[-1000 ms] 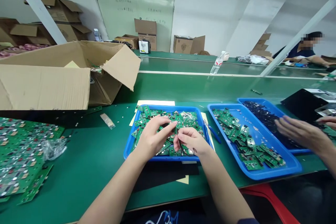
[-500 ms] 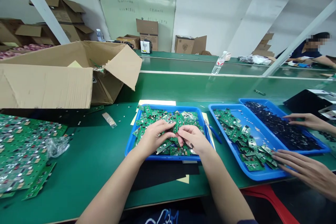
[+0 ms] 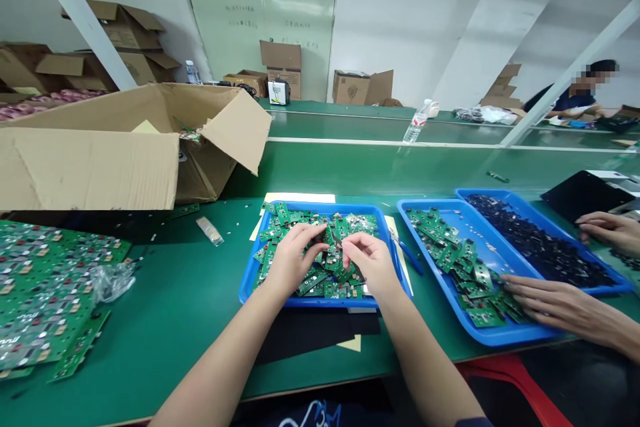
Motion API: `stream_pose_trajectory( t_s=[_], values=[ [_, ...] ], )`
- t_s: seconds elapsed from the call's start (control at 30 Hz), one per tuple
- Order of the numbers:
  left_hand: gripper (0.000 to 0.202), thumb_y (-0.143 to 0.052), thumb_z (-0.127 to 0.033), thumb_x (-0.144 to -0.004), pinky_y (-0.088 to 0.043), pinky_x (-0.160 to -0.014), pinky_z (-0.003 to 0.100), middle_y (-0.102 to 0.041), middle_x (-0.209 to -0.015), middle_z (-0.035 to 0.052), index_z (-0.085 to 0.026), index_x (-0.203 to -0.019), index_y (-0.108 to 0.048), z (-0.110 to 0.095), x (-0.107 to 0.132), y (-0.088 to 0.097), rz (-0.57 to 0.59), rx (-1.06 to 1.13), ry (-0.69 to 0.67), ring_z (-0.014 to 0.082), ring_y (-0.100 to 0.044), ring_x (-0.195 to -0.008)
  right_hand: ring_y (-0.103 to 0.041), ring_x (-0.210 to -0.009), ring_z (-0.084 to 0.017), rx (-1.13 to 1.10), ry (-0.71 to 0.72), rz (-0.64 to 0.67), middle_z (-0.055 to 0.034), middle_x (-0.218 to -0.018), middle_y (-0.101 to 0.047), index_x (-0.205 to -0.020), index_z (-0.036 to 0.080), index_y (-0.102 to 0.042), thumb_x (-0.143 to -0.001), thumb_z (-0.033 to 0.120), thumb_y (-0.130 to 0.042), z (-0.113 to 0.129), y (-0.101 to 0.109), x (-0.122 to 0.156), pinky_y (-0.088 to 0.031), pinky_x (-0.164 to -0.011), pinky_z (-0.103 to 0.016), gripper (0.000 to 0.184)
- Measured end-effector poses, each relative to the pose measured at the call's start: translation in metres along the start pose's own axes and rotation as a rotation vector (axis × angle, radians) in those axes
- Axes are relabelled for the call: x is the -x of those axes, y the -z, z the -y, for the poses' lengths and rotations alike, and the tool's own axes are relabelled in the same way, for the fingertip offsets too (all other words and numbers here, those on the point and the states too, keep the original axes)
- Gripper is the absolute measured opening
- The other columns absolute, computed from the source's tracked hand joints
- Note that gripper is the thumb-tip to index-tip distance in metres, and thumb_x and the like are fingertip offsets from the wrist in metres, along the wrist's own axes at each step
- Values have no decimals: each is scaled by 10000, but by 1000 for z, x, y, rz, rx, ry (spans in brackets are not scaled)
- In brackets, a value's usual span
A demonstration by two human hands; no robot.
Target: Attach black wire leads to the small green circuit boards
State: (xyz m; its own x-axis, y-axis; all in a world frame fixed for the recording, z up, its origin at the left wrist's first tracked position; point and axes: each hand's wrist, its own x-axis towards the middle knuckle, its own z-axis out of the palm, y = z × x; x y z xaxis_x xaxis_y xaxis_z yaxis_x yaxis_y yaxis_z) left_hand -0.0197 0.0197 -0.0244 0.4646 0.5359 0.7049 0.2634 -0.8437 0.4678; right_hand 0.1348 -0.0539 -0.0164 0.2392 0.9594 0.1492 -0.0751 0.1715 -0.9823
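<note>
Both my hands are over a blue tray [image 3: 243, 283] heaped with small green circuit boards [image 3: 313, 283]. My left hand [image 3: 293, 259] is closed, thumb and fingertips pinching the edge of one small circuit board [image 3: 330, 236]. Facing it from the right, my right hand [image 3: 371, 261] is closed in a pinch around a thin dark tool [image 3: 337, 239] that looks like tweezers. Its tip points toward the board; whether they touch is too small to tell. The fingers partly cover both things.
A second blue tray [image 3: 453, 203] with circuit boards and another with small black parts [image 3: 530, 233] stand right, near a co-worker's hands [image 3: 560, 307]. Blue-handled pliers [image 3: 411, 257] lie between trays. Large board panels [image 3: 45, 293] and an open carton [image 3: 90, 170] are left.
My right hand has drawn slightly away from my left, so the dark tool now shows between them. The co-worker's upper hand has moved right, off the black parts; the lower one has shifted left.
</note>
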Motion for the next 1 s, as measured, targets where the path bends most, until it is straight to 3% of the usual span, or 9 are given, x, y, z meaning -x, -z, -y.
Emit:
stream_pose_trajectory(
  t_s=[0.2,0.43,0.6,0.73,0.87,1.0],
  values=[
    [227,-616,-234,-836,-548,-738,311,-661,-887,64,-174,-1054,-625,-3,0,1,-55,3,-16,171,-637,-838,-501,-443,-94,-140,-97,92,37,-494,-566,-649,183,-610,-724,356,-667,-3,-2,-1,-424,-490,-235,198],
    [289,-638,-366,-807,-561,-622,268,-652,-801,48,-186,-1032,-663,-5,-1,0,10,259,106,155,-634,-728,-445,-402,-81,-236,-234,144,52,-442,-513,-596,183,-562,-687,384,-679,-8,-3,-5,-384,-443,-220,250],
    [283,-682,-369,-763,-553,-600,261,-663,-795,56,-179,-973,-694,-10,0,-1,80,405,258,166,-639,-740,-518,-479,-113,33,-52,16,30,-504,-563,-665,189,-603,-758,343,-626,-7,0,-4,-444,-511,-248,181],
    [315,-687,-392,-744,-555,-622,302,-676,-778,58,-160,-957,-701,-16,-2,0,149,629,452,176,-646,-697,-608,-622,-163,277,173,-125,-28,-681,-669,-764,192,-657,-801,320,-592,-8,-1,-2,-504,-600,-295,148],
    [353,-675,-406,-755,-528,-616,299,-675,-694,48,-137,-982,-698,-21,-4,1,207,850,601,168,-633,-631,-654,-725,-189,402,344,-167,-56,-796,-707,-857,196,-692,-843,281,-546,-9,-1,0,-539,-671,-321,169],
    [397,-708,-425,-723,-517,-615,293,-692,-740,58,-136,-994,-694,-23,-3,-1,204,1024,737,163,-633,-631,-666,-783,-196,515,490,-186,-64,-846,-714,-935,207,-698,-870,228,-509,-9,0,-1,-549,-700,-333,201]
  ],
)
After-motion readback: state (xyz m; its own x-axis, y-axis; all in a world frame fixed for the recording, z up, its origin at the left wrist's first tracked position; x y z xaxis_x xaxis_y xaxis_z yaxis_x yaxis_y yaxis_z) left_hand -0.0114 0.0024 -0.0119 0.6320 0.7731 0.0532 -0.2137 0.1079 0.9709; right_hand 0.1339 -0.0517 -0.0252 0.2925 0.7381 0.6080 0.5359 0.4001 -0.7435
